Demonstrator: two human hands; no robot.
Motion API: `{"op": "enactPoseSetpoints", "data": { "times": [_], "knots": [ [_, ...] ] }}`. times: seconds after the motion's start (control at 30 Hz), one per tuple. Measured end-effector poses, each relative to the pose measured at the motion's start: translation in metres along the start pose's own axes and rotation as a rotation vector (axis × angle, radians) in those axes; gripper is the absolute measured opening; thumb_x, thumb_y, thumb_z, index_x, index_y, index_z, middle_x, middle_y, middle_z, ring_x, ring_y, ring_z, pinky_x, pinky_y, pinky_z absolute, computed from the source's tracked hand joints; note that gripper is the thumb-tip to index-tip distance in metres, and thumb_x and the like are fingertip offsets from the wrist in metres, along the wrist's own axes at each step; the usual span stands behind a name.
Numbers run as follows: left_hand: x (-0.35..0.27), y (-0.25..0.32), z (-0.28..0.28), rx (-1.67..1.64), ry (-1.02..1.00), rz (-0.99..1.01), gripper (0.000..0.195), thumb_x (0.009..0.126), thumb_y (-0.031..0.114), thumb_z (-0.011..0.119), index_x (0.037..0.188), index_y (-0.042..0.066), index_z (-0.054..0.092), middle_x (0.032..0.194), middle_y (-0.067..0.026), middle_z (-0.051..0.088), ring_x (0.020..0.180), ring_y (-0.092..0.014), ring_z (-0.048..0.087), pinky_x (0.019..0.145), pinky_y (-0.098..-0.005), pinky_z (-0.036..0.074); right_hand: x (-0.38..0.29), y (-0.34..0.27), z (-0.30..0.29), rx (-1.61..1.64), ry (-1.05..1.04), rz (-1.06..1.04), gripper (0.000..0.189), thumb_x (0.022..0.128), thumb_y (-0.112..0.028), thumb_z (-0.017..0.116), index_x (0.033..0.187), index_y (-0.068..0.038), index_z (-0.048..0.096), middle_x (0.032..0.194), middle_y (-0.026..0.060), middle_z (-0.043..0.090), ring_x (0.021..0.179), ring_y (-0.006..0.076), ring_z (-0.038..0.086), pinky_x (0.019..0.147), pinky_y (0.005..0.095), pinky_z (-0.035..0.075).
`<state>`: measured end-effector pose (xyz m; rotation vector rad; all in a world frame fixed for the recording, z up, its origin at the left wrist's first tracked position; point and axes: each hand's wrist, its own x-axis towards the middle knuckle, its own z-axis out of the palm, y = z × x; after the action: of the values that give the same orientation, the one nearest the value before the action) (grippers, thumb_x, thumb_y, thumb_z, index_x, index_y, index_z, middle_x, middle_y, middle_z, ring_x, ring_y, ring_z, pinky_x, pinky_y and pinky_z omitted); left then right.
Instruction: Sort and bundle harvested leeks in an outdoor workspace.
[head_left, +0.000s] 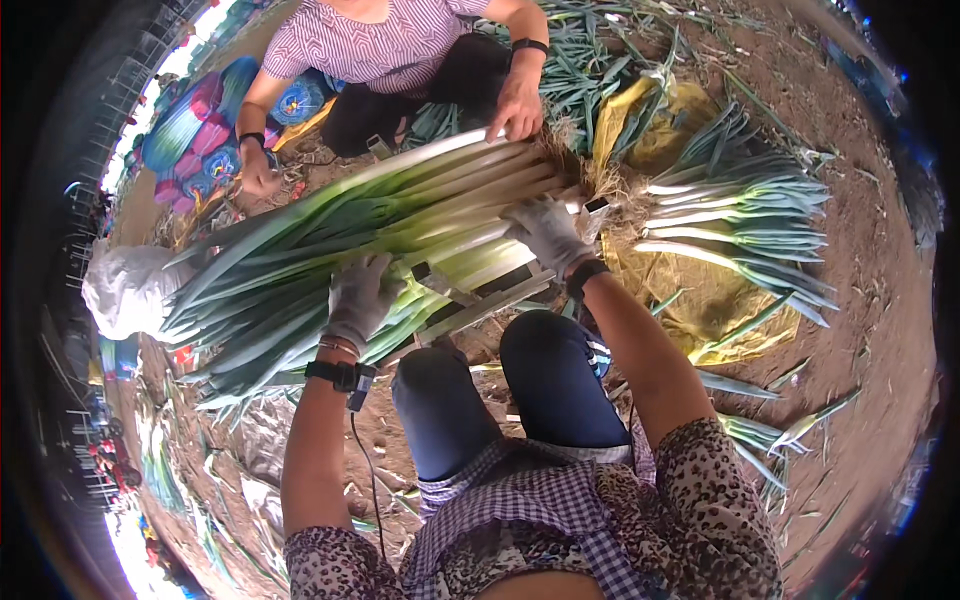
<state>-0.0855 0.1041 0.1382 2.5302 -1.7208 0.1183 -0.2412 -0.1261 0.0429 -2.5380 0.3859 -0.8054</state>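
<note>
A thick layer of long green onions (420, 202) lies across a low metal frame (487, 306) before my knees. Their leaves point left and their rooted white ends right. My left hand (361, 294), in a pale work glove, curls over the green leaves at the near side. Near the roots, my gloved right hand (549, 231) grips white stalks, its palm side hidden. An upright metal post (596, 208) of the frame stands just right of that hand. Across the pile, another person's hand (519, 109) touches the far stalk; their other hand (260, 171) hovers by the leaf side.
To the right, more green onions (735, 210) rest with a yellow woven sack (697, 300) beneath them. A heap of onions (585, 67) lies behind. Rolls of coloured netting or twine (199, 131) sit at back left, and a white plastic bag (131, 289) at left. Loose leaves litter the soil (862, 300).
</note>
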Motion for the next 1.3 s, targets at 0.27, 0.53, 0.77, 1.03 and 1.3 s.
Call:
{"op": "enactPoseSetpoints", "data": {
  "times": [0.27,0.53,0.77,1.03,1.3],
  "knots": [
    [0.004,0.005,0.012,0.13,0.002,0.026,0.035,0.068,0.023,0.057,0.097,0.005,0.05,0.092,-0.0132,0.05,0.089,-0.03,0.045,0.08,-0.0394,0.034,-0.007,-0.001,0.011,-0.044,0.014,0.07,0.023,0.06,-0.025,0.063,0.08,-0.014,0.059,0.082,0.005,0.057,0.084,0.0244,0.05,0.075,0.0352,0.037],
    [0.001,0.014,0.01,0.124,-0.046,-0.027,0.036,0.068,0.026,0.056,0.097,0.005,0.049,0.092,-0.0117,0.049,0.089,-0.028,0.045,0.078,-0.0386,0.034,-0.007,-0.027,0.016,-0.228,-0.043,0.165,0.025,0.058,-0.023,0.062,0.081,-0.012,0.06,0.087,0.0067,0.055,0.091,0.0241,0.047,0.083,0.036,0.033],
    [0.001,0.013,0.01,0.168,-0.027,-0.032,0.037,0.067,0.026,0.057,0.097,0.006,0.049,0.089,-0.0106,0.049,0.088,-0.027,0.045,0.077,-0.038,0.034,0.001,-0.029,0.007,0.007,0.072,0.121,0.045,0.064,-0.028,0.061,0.104,-0.012,0.049,0.11,0.0108,0.045,0.105,0.0297,0.038,0.089,0.0397,0.028],
    [0.002,0.02,0.008,0.172,-0.052,-0.026,0.038,0.065,0.029,0.057,0.096,0.008,0.049,0.091,-0.0103,0.048,0.088,-0.026,0.044,0.076,-0.0386,0.034,0.001,-0.005,0.02,-0.281,-0.158,0.119,0.047,0.079,-0.04,0.04,0.116,-0.011,0.04,0.12,0.0124,0.039,0.113,0.03,0.032,0.096,0.0389,0.018],
    [0.001,-0.002,-0.011,0.241,-0.138,-0.061,0.08,0.062,0.054,0.053,0.118,0.001,0.035,0.124,-0.0178,0.031,0.115,-0.032,0.026,0.096,-0.0482,0.012,0.001,-0.017,0.014,-0.218,-0.073,0.15,0.042,0.078,-0.037,0.044,0.111,-0.011,0.046,0.11,0.0114,0.047,0.107,0.0287,0.039,0.091,0.0404,0.026]
  ]
}}
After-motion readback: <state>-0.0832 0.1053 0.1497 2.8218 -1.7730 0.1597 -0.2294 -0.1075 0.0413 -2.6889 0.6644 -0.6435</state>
